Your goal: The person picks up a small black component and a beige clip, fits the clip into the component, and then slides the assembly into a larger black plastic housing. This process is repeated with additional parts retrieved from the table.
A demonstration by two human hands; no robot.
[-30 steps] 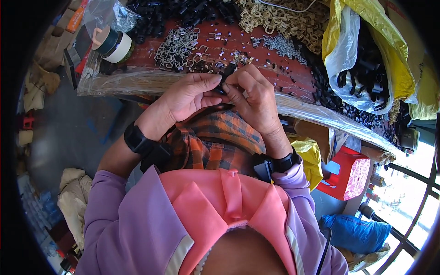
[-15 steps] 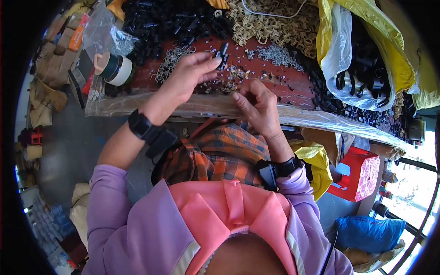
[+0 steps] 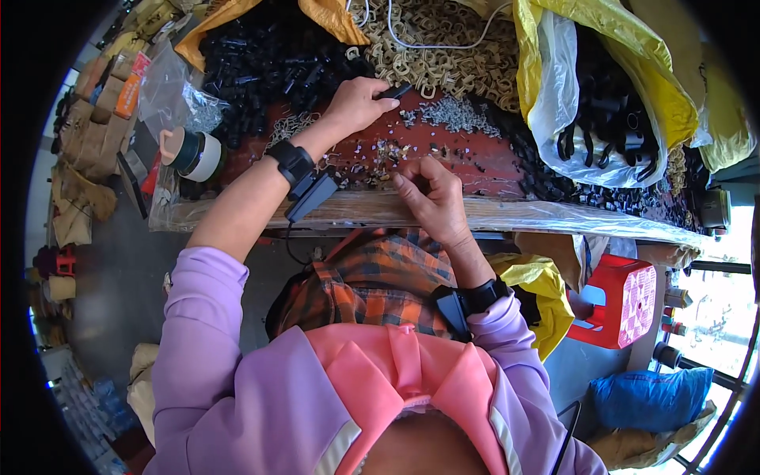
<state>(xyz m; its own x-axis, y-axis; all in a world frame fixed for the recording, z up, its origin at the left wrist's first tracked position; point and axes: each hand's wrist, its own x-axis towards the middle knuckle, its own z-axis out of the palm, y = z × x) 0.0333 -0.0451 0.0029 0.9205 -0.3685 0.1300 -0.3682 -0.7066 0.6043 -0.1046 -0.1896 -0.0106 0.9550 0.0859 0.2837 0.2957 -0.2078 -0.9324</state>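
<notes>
My left hand point(image 3: 358, 105) reaches over the red tabletop point(image 3: 443, 146), its thumb and fingers closed on a small black plastic part point(image 3: 396, 92). That part lies tilted at the near edge of a heap of beige plastic loops point(image 3: 451, 67). Just right of it is a scatter of small silvery metal pieces point(image 3: 461, 118). My right hand point(image 3: 436, 199) rests by the table's near edge with its fingers curled in. Whatever it holds, if anything, is hidden. Small bright and dark bits point(image 3: 385, 152) lie between the hands.
A large heap of black plastic parts point(image 3: 265, 67) fills the far left, with bent wire pieces point(image 3: 294, 127) by my left forearm. A lidded cup point(image 3: 202, 156) stands at the left corner. At right, a yellow bag point(image 3: 661, 71) holds black parts. A red stool point(image 3: 625, 301) is below.
My left hand has moved away from me and slightly right with the black part, which has tipped from upright to slanting. The right hand has stayed nearly in place, fingers still curled.
</notes>
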